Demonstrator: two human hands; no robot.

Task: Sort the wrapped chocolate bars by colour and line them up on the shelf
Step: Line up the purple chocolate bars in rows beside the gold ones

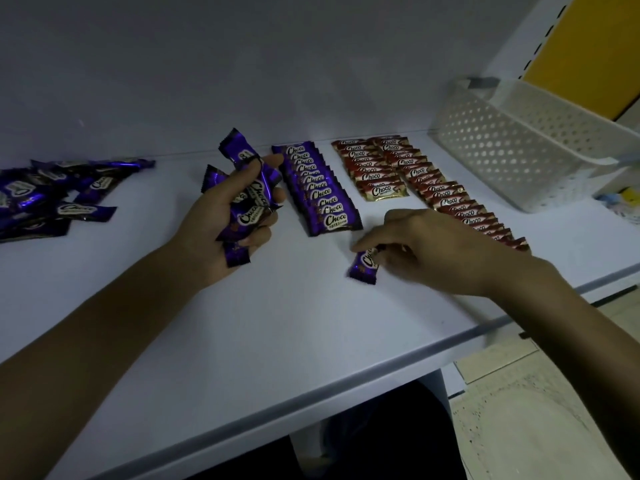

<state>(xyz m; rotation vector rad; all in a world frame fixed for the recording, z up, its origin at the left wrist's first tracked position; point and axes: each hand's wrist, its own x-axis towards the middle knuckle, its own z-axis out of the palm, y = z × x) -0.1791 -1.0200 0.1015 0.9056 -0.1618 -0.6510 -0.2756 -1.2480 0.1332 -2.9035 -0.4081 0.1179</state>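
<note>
Head view: the left hand (pixel 221 216) grips a bunch of purple bars (pixel 254 199) above the shelf (pixel 277 323). The right hand (pixel 426 247) pinches a single purple bar (pixel 363 268) lying near the purple row's (pixel 318 192) front end. Red rows (pixel 381 174) run alongside, and a loose purple pile (pixel 45 199) lies far left.

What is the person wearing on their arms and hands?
Nothing that shows. The left forearm and right forearm are bare, with no sleeves in view. The left hand and right hand have no gloves, watch, bracelets or rings.
</note>
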